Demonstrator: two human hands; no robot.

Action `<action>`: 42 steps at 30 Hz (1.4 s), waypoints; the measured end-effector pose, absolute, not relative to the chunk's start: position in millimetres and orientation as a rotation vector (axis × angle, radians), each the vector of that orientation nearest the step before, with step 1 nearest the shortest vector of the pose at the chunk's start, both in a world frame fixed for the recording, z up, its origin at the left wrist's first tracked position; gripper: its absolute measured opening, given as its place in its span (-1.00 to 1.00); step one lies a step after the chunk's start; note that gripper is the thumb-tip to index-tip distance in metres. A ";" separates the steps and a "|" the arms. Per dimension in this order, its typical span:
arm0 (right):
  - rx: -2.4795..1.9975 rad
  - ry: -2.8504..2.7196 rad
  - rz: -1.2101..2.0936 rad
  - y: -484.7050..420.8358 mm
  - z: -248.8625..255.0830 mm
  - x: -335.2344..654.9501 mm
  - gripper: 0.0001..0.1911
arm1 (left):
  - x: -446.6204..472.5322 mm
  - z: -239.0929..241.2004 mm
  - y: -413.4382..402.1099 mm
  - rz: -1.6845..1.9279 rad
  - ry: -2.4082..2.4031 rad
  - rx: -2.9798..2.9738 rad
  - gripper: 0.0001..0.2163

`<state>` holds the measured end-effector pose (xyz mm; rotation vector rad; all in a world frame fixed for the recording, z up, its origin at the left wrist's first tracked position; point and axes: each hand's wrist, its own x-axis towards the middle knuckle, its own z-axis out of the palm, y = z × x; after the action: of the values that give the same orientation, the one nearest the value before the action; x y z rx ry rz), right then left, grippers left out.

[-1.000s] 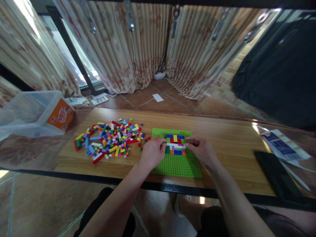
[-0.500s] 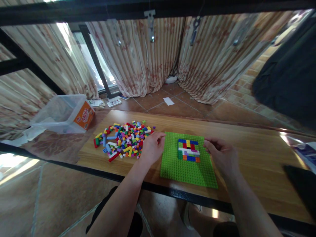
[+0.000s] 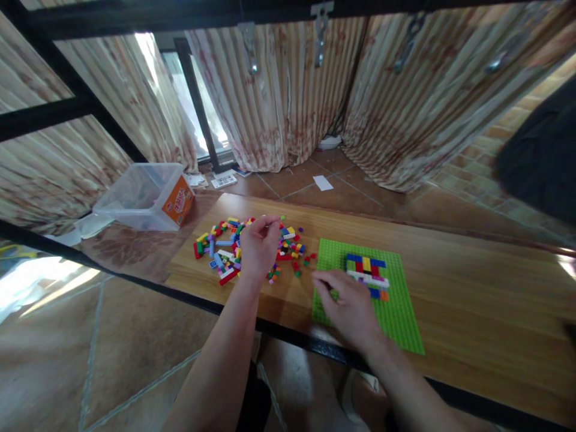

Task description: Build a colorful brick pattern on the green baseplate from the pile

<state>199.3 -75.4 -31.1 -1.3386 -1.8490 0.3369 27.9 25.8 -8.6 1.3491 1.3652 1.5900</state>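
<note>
A green studded baseplate (image 3: pixel 396 312) lies on the wooden table (image 3: pixel 472 288), with a small block of coloured bricks (image 3: pixel 366 273) built on its far part. My right hand (image 3: pixel 344 303) hovers over the plate's left side, fingers loosely curled, nothing visible in them. Over the pile of loose coloured bricks (image 3: pixel 225 249) to the left of the plate is my left hand (image 3: pixel 258 246), fingers bent down into the bricks; whether they grip one is hidden.
A clear plastic tub (image 3: pixel 144 198) with an orange label stands on the floor beyond the table's left end. Striped curtains (image 3: pixel 292 90) hang behind. A dark cloth (image 3: pixel 540 162) shows at the right edge. A black table rail (image 3: pixel 288 330) runs near me.
My left hand left the baseplate's edge and moved left onto the brick pile. The right hand crossed from the plate's right side to its left. The view swung left.
</note>
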 end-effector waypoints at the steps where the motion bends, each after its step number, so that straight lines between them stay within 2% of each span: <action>1: -1.298 -1.940 0.314 -76.9 -33.4 189.4 -0.76 | 26.2 -6.8 25.2 1.598 1.362 1.331 -0.89; 6: -1.215 -2.123 0.272 -79.3 -39.7 161.5 -0.73 | 14.8 1.3 23.2 1.640 1.379 1.280 -0.89; 13: -1.298 -2.018 0.350 -66.6 -44.8 159.8 -0.77 | -10.7 6.1 27.8 1.779 1.383 1.118 -0.88; 26: -1.245 -2.080 0.234 -54.9 -59.2 116.6 -0.83 | -62.5 21.7 24.3 2.018 1.262 0.678 -0.90; 36: -1.246 -2.175 0.127 -40.7 -54.5 89.5 -0.61 | -75.7 20.6 21.4 1.992 1.171 0.529 -0.90; 42: -1.200 -2.283 0.103 -28.9 -52.8 68.0 -0.56 | -80.0 21.6 19.2 1.966 1.144 0.472 -0.91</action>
<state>68.0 -28.9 -52.8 -1.2004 -2.2829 0.1028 -80.0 19.2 21.6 0.4724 1.1443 1.9656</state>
